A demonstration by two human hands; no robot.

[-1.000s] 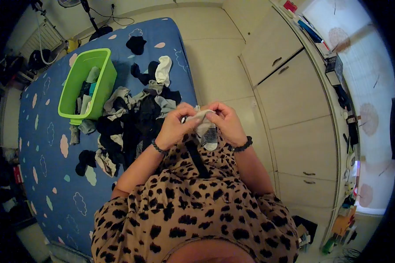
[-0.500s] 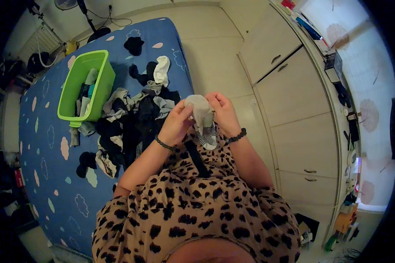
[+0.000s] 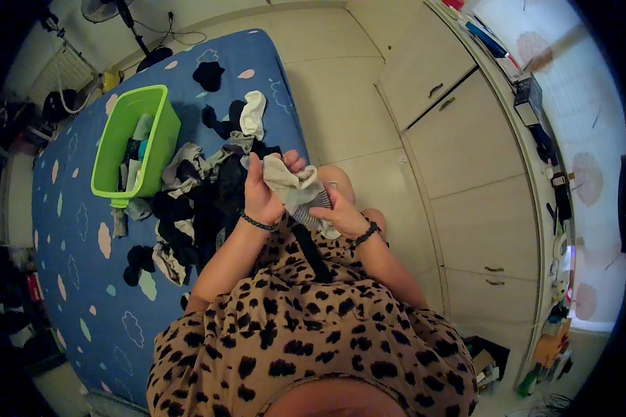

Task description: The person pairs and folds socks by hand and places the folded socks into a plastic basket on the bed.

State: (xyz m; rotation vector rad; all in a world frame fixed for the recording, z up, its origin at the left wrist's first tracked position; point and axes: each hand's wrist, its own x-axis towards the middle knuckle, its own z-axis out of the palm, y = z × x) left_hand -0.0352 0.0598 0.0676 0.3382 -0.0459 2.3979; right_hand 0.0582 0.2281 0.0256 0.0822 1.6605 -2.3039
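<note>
Above my lap is a pale sock (image 3: 285, 182) with a grey-striped part, bunched between both hands; whether it is one sock or a pair I cannot tell. It lies across the palm and curled fingers of my left hand (image 3: 263, 194), whose thumb points up, clear of the fabric. My right hand (image 3: 346, 214) grips the striped part between thumb and fingers. To the left, a heap of loose socks (image 3: 202, 208), mostly black and grey, covers part of the bed. A green bin (image 3: 163, 132) beyond it holds several folded or rolled pieces.
The bed (image 3: 83, 306) has a blue sheet with clouds and leaf shapes. A white sock (image 3: 253, 115) and black socks (image 3: 209, 75) lie near its far edge. Cabinets (image 3: 480, 208) line the right side, with items along their top. A fan (image 3: 129, 21) stands beyond the bed.
The sock has gone from hanging between two pinching hands to lying over my left hand. My left thumb has lifted off it, and my right hand has moved down to the striped part.
</note>
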